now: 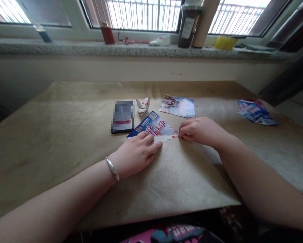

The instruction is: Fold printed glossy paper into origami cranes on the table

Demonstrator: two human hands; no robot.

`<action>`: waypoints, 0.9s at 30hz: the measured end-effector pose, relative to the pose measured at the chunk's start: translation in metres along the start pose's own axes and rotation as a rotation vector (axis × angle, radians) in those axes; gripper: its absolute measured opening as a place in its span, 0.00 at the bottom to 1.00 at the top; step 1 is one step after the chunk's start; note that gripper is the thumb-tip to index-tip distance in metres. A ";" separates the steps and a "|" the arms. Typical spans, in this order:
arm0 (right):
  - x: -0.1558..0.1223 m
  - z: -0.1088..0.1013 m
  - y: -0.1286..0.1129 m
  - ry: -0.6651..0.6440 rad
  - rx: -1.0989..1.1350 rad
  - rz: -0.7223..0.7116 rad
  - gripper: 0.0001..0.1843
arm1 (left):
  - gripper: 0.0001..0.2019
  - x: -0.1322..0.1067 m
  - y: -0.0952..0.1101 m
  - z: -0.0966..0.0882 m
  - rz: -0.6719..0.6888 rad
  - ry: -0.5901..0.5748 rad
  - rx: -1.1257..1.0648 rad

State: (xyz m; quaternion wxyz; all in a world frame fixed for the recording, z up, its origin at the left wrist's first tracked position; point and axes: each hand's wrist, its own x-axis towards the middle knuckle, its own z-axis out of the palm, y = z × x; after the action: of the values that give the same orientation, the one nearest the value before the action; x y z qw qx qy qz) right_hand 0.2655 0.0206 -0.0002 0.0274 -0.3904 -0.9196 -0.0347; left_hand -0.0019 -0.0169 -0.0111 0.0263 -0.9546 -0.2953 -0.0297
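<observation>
A printed blue and white paper [152, 127] folded into a triangle lies on the brown paper-covered table [65, 135]. My left hand [137, 153], with a silver bracelet on the wrist, presses flat on the paper's near edge, fingers stretched out. My right hand [200, 131] pinches the paper's right corner with closed fingers. Just behind the paper lie a phone [123, 116], a small folded paper figure [143, 106] and another printed sheet [178, 106].
A stack of printed sheets [255, 112] lies at the table's right. The windowsill [131, 50] behind holds a red cup [107, 34], a dark jar [189, 28], a cardboard tube [203, 23] and a yellow object [226, 43].
</observation>
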 end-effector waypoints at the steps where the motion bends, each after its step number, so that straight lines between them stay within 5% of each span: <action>1: 0.000 0.000 0.000 -0.002 0.005 0.002 0.11 | 0.16 0.000 0.000 0.000 -0.001 -0.002 0.001; 27: -0.006 -0.005 0.009 -0.037 0.010 0.035 0.11 | 0.17 0.000 0.000 0.000 -0.006 -0.005 -0.007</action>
State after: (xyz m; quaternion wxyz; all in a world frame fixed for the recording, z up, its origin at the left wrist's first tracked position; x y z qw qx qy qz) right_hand 0.2758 0.0220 0.0042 0.0132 -0.4070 -0.9130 -0.0225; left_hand -0.0022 -0.0171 -0.0111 0.0220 -0.9539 -0.2980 -0.0286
